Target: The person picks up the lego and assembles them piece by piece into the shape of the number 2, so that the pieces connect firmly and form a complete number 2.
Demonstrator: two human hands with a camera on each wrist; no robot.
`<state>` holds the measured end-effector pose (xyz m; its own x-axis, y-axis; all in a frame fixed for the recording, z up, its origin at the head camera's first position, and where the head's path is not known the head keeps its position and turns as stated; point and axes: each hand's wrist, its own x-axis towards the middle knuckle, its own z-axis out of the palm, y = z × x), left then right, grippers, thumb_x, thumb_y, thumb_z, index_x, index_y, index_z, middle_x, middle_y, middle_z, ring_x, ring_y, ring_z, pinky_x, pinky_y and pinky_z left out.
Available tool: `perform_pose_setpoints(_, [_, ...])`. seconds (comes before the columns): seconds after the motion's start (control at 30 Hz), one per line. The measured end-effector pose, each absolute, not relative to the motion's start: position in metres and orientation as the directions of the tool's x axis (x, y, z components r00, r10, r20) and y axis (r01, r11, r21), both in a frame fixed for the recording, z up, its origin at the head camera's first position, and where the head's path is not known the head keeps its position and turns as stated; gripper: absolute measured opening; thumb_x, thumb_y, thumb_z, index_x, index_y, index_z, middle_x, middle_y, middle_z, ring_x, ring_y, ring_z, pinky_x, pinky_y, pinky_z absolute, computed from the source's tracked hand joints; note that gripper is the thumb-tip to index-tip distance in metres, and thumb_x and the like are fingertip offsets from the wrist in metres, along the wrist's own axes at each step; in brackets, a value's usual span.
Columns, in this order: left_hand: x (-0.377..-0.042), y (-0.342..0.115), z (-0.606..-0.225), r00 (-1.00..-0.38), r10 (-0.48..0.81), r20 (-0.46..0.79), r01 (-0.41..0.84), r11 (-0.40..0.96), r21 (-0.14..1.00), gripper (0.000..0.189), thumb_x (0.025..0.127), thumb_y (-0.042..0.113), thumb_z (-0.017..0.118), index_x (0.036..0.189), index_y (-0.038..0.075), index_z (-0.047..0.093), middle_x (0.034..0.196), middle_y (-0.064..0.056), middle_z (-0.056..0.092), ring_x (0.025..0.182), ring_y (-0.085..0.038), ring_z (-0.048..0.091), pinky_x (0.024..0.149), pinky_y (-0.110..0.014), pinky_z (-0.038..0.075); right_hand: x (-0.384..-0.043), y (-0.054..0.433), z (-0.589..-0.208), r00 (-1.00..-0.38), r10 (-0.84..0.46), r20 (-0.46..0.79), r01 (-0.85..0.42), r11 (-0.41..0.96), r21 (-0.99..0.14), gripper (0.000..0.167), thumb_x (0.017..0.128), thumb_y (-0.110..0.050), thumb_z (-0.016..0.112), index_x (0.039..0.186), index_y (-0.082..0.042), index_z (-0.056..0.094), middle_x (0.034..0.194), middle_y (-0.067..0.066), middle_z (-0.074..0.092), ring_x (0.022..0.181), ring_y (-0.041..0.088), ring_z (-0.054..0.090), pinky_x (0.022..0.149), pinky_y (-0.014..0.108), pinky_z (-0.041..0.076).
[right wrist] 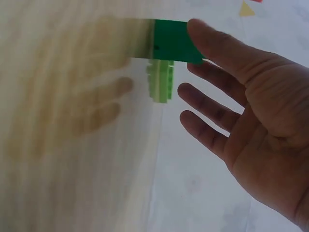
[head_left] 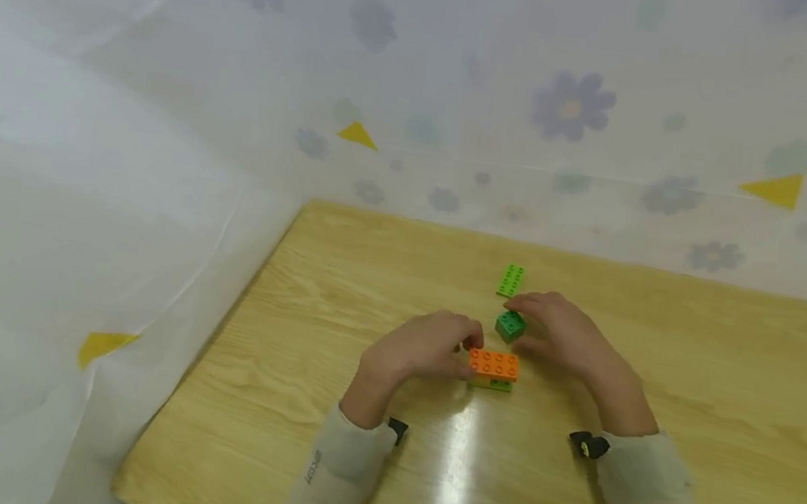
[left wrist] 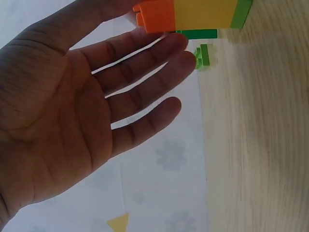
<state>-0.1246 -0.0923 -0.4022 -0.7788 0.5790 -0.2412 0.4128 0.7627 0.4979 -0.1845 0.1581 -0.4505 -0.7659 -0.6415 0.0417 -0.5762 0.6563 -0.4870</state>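
My left hand pinches the left end of a stack of toy building bricks. An orange brick tops that stack; a yellow brick is under it, and light green shows at the base. Just beyond the stack, a small dark green brick is on the table, apart from it. Thumb and index finger of my right hand pinch this brick, while its other fingers stay spread. Farther back lies a light green studded plate, touched by neither hand.
The wooden table meets a flower-patterned sheet at its back edge. A white sheet hangs along the left edge. Small yellow triangles show on the sheets.
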Motion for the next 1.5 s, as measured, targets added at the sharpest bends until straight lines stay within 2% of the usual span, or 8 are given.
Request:
perform_pose_setpoints(0.13, [-0.124,-0.097,-0.401,-0.779,0.589,-0.215,0.420,0.744,0.519,0.040,0.099,0.031,0.078,0.133,0.013,0.066,0.129,0.000,0.069,0.114,-0.017,0.066,0.093,-0.027,0.054,-0.186,0.147,-0.455,-0.774,-0.632,0.025,-0.571,0.681,-0.459,0.047,0.088,-0.009,0.087,0.131,-0.002,0.070,0.127,0.016,0.071,0.112,0.036,0.065,0.094,0.055,0.054])
perform_pose_setpoints(0.23, [-0.124,-0.095,-0.402,-0.777,0.598,-0.199,0.439,0.740,0.510,0.035,0.099,0.032,0.079,0.128,0.015,0.069,0.122,0.004,0.071,0.106,-0.011,0.066,0.090,-0.025,0.053,-0.185,0.145,-0.456,-0.792,-0.610,0.002,-0.540,0.699,-0.469,0.041,0.089,-0.014,0.088,0.125,-0.003,0.071,0.118,0.013,0.073,0.104,0.032,0.067,0.089,0.053,0.055])
perform_pose_setpoints(0.37, [-0.123,-0.092,-0.401,-0.799,0.568,-0.197,0.422,0.764,0.488,0.028,0.098,0.031,0.079,0.120,0.016,0.071,0.113,0.008,0.071,0.093,-0.006,0.062,0.083,-0.023,0.051,-0.179,0.151,-0.446,-0.829,-0.559,-0.004,-0.477,0.711,-0.518,0.039,0.092,-0.023,0.086,0.124,-0.006,0.071,0.114,0.009,0.074,0.103,0.031,0.068,0.088,0.054,0.056])
perform_pose_setpoints(0.5, [-0.127,-0.093,-0.402,-0.845,0.508,-0.166,0.391,0.799,0.457,0.027,0.099,0.031,0.078,0.120,0.015,0.072,0.114,0.005,0.072,0.092,-0.008,0.063,0.081,-0.024,0.053,-0.167,0.160,-0.427,-0.850,-0.523,0.060,-0.459,0.680,-0.572,0.038,0.095,-0.028,0.083,0.125,-0.008,0.070,0.112,0.004,0.072,0.104,0.029,0.067,0.087,0.053,0.055])
perform_pose_setpoints(0.63, [-0.133,-0.094,-0.409,-0.871,0.477,-0.117,0.379,0.805,0.457,0.026,0.100,0.030,0.077,0.120,0.015,0.073,0.115,0.004,0.073,0.098,-0.010,0.065,0.084,-0.025,0.054,-0.158,0.163,-0.417,-0.827,-0.545,0.140,-0.500,0.598,-0.627,0.033,0.095,-0.024,0.082,0.123,-0.012,0.068,0.110,0.000,0.071,0.102,0.025,0.067,0.087,0.053,0.056])
perform_pose_setpoints(0.77, [-0.140,-0.090,-0.417,-0.870,0.489,-0.058,0.401,0.772,0.494,0.025,0.100,0.028,0.076,0.121,0.014,0.075,0.116,0.003,0.075,0.102,-0.013,0.069,0.088,-0.025,0.055,-0.154,0.162,-0.418,-0.798,-0.584,0.149,-0.520,0.542,-0.660,0.033,0.096,-0.021,0.081,0.125,-0.015,0.066,0.110,-0.005,0.072,0.103,0.021,0.069,0.088,0.053,0.058])
perform_pose_setpoints(1.3, [-0.147,-0.086,-0.427,-0.880,0.475,-0.029,0.359,0.703,0.614,0.021,0.099,0.021,0.077,0.118,0.013,0.077,0.115,0.001,0.077,0.101,-0.010,0.071,0.086,-0.021,0.055,-0.155,0.158,-0.427,-0.788,-0.594,0.158,-0.543,0.552,-0.632,0.046,0.094,-0.017,0.083,0.135,-0.008,0.065,0.117,0.002,0.073,0.105,0.025,0.070,0.086,0.055,0.059])
perform_pose_setpoints(1.5, [-0.147,-0.086,-0.427,-0.886,0.463,-0.037,0.333,0.689,0.644,0.020,0.099,0.019,0.078,0.117,0.013,0.077,0.114,0.000,0.077,0.100,-0.010,0.071,0.083,-0.019,0.054,-0.154,0.156,-0.428,-0.794,-0.585,0.164,-0.541,0.560,-0.627,0.041,0.094,-0.018,0.082,0.132,-0.010,0.068,0.116,0.002,0.074,0.104,0.025,0.071,0.086,0.055,0.059])
